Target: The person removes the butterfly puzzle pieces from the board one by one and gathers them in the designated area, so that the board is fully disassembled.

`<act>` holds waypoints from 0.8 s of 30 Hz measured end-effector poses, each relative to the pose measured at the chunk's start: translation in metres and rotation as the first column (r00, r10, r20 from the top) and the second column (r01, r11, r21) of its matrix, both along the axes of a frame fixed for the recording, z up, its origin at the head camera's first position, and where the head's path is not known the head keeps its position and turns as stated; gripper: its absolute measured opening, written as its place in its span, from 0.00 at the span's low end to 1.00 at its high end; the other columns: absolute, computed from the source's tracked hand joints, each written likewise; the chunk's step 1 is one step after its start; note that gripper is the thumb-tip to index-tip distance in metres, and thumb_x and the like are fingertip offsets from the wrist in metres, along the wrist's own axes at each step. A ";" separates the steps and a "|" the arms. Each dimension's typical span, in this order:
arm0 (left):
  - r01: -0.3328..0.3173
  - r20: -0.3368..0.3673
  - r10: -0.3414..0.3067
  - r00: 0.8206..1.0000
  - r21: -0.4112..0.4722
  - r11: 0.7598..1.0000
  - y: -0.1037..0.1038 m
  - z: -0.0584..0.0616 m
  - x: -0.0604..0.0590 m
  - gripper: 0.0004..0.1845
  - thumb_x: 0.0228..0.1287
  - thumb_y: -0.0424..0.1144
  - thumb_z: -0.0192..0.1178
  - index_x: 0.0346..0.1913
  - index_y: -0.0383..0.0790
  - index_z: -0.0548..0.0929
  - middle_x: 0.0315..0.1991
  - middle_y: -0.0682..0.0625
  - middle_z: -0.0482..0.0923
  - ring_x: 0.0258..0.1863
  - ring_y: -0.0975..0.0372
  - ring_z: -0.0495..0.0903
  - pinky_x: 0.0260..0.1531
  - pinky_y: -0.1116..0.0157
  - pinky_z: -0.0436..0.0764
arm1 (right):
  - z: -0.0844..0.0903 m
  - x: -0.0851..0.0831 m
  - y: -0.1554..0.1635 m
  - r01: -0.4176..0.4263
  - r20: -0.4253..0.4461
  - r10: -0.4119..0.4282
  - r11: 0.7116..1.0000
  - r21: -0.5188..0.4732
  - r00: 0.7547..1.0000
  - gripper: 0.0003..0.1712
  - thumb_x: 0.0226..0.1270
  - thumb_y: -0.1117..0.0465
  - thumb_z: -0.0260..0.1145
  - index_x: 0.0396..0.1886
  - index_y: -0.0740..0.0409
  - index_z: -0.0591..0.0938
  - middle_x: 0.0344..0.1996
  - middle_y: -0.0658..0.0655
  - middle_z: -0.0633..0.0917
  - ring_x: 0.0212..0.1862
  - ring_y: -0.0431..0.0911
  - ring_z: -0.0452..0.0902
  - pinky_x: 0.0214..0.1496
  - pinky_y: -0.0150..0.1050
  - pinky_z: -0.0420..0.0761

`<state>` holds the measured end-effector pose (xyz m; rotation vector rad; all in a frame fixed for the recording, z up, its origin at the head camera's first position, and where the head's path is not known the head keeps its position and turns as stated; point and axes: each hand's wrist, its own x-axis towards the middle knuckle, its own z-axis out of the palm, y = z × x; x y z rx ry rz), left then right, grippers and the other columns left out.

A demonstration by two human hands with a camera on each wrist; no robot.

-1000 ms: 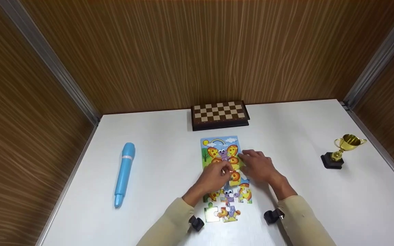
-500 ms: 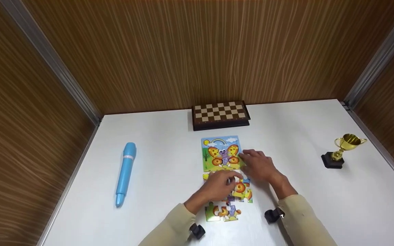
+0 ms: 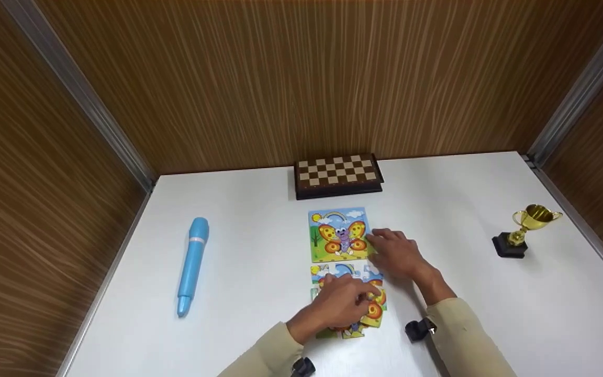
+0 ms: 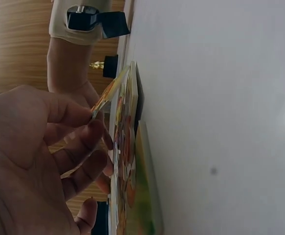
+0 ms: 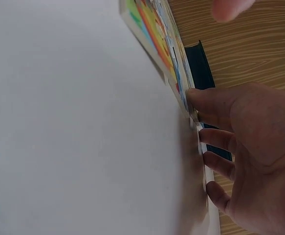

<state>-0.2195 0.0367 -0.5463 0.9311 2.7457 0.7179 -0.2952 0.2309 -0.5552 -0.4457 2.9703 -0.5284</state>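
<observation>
The left hand (image 3: 341, 303) pinches a loose puzzle piece (image 4: 109, 92) between thumb and curled fingers, holding it tilted over the half-built butterfly puzzle (image 3: 351, 293) near the front of the white surface (image 3: 259, 251). The right hand (image 3: 398, 253) lies with relaxed fingers on the surface, its fingertips touching the right edge of the picture card (image 3: 339, 234) (the finished butterfly design), which lies just behind the puzzle. Farther back sits a folded chessboard (image 3: 338, 174) against the wooden wall. A blue pen-shaped toy (image 3: 192, 264) lies well to the left, a small gold trophy (image 3: 524, 230) well to the right.
</observation>
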 end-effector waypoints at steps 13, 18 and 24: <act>-0.027 -0.027 0.026 0.999 -0.045 0.999 0.013 0.001 0.013 0.05 0.56 0.43 0.61 0.32 0.59 0.86 0.24 0.68 0.78 0.28 0.69 0.65 0.38 0.63 0.57 | 0.000 0.000 0.000 0.009 0.034 -0.008 1.000 -0.018 0.999 0.31 0.70 0.49 0.59 0.71 0.49 0.68 0.70 0.58 0.68 0.70 0.62 0.61 0.62 0.66 0.63; -0.067 -0.017 0.066 0.998 -0.045 0.997 0.014 0.001 0.018 0.04 0.54 0.43 0.62 0.25 0.57 0.83 0.21 0.68 0.77 0.26 0.69 0.66 0.38 0.63 0.58 | -0.001 0.000 0.001 0.014 0.014 -0.013 1.000 -0.021 1.000 0.31 0.69 0.50 0.59 0.70 0.50 0.69 0.70 0.58 0.69 0.69 0.62 0.62 0.61 0.66 0.65; -0.047 -0.009 0.046 0.999 -0.051 0.998 0.011 0.000 0.021 0.03 0.51 0.46 0.65 0.30 0.57 0.86 0.24 0.68 0.78 0.27 0.70 0.67 0.37 0.63 0.57 | -0.003 0.000 0.002 -0.006 -0.016 0.005 1.000 -0.015 1.000 0.30 0.69 0.50 0.59 0.69 0.51 0.70 0.69 0.58 0.70 0.68 0.63 0.63 0.58 0.66 0.67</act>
